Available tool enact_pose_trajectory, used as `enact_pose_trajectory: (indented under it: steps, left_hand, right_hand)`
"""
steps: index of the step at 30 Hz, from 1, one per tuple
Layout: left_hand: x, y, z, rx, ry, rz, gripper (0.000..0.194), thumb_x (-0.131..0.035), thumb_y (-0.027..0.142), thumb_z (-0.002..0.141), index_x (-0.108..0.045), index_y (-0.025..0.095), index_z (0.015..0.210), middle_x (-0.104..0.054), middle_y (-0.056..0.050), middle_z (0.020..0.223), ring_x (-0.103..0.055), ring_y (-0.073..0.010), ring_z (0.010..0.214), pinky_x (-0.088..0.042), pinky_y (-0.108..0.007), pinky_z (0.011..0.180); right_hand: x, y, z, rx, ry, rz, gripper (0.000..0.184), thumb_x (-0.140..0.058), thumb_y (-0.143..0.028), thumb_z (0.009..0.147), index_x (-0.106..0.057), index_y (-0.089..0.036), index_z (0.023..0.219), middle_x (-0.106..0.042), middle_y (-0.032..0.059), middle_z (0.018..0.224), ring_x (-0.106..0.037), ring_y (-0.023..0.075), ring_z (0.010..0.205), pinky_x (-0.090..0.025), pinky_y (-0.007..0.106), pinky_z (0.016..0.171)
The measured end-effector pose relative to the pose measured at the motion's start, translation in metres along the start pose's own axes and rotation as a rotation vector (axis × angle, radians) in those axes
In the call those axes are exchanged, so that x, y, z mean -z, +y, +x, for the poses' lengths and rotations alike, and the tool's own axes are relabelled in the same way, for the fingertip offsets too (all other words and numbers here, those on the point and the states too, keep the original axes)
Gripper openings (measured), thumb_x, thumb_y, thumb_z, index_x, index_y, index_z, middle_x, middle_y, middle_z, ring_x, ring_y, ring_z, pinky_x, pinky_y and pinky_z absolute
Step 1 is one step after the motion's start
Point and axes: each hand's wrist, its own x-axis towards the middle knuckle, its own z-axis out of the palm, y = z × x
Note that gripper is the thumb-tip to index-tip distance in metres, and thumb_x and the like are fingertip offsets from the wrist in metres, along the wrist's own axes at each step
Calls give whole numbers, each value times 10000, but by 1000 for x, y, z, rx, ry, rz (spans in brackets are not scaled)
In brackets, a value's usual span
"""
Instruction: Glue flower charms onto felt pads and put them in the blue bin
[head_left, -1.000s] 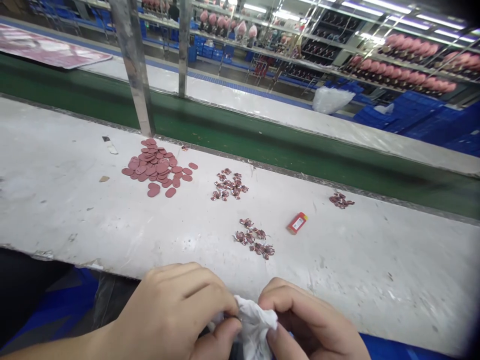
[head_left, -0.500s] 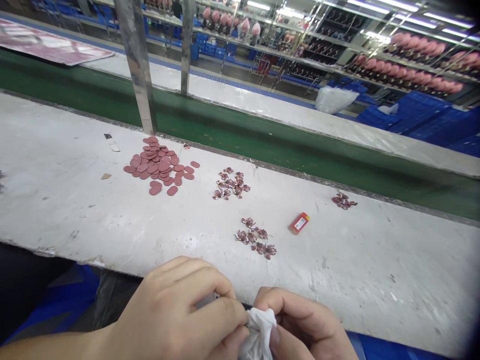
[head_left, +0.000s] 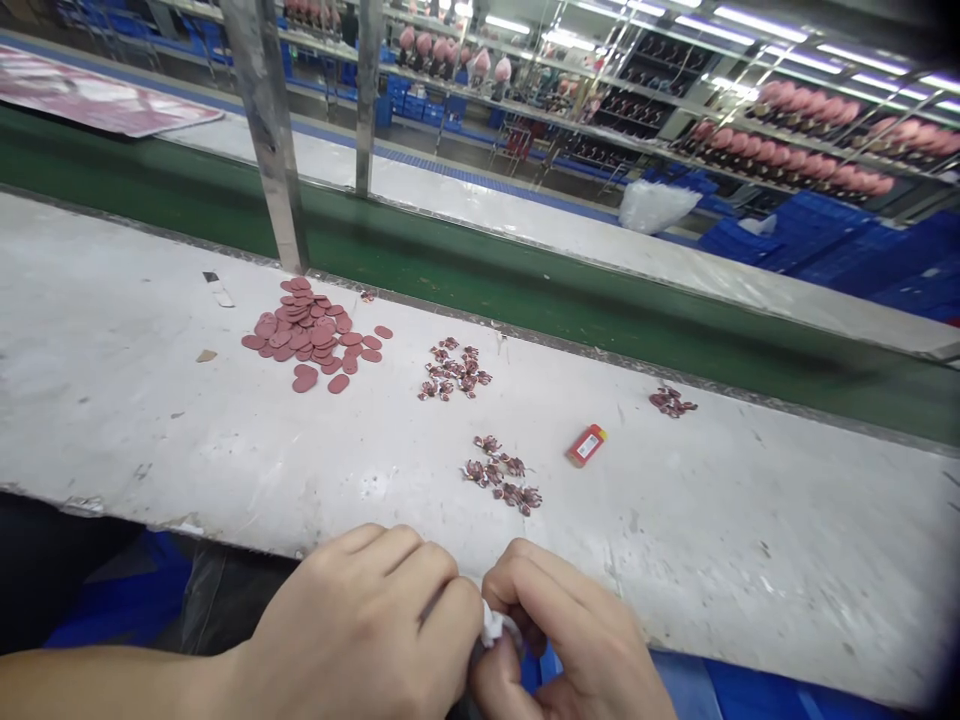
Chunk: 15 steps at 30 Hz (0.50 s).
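Along the near edge of the worktop [head_left: 750, 510], right of its middle, the head view gives me both hands drawn close together around a bunched white cloth [head_left: 493, 625]. I see the left hand [head_left: 375, 620] back uppermost, its forearm running in nearly level from the lower left, the wrist fairly straight, knuckles bent and fingers laid side by side; its fingertips are hidden, so I can't tell what they grip. The right hand [head_left: 577, 640] I read better: turned thumb side toward me, index finger hooked over, pinching the cloth between finger and thumb, other fingers curled under. The cloth sits between the hands, just on the near side of that edge. Beyond, toward the middle, lies a cluster of small brown pieces [head_left: 502, 475], with a red lighter-like object [head_left: 587, 446] to its right. Nearer the far edge I have a heap of reddish ovals [head_left: 315, 335] by a metal post [head_left: 277, 200], a second brown cluster [head_left: 454, 370] right of it, and a small brown pile [head_left: 672, 402] farther right.
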Motion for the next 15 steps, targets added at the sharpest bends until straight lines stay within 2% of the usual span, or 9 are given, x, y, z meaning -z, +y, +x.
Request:
enact_pose_trajectory:
  steps: [8, 11, 13, 15]
  left_hand:
    - [-6, 2, -1, -18, 3, -13, 179, -578, 77, 849, -577, 213, 733, -590, 16, 647, -549, -194, 545, -393, -364, 487]
    - [-1, -5, -4, 7, -14, -23, 199, -560, 101, 881, -579, 218, 720, -599, 18, 643, -568, -195, 553, -403, -364, 501]
    - [8, -13, -7, 107, -16, -53, 191, -558, 124, 911, -601, 216, 749, -642, 19, 681, -611, -186, 595, -437, -344, 542]
    - [18, -22, -10, 219, -47, -176, 150, -579, 126, 915, -630, 219, 809, -693, 39, 738, -649, -152, 645, -470, -295, 595]
  right_hand:
    - [1, -3, -2, -61, -65, 103, 162, -449, -74, 756, -454, -235, 748, -482, -59, 652, -485, 93, 554, -386, 205, 522]
    - [6, 16, -3, -92, -22, 43, 149, -483, -102, 779, -505, -232, 709, -520, -52, 614, -515, 100, 525, -396, 210, 499]
    - [16, 35, -8, -195, 40, 21, 157, -506, -144, 833, -547, -234, 712, -565, -46, 605, -556, 111, 516, -426, 210, 490]
    - [29, 51, -15, -299, 37, 40, 164, -519, -187, 894, -583, -239, 752, -609, -40, 635, -602, 120, 540, -473, 204, 514]
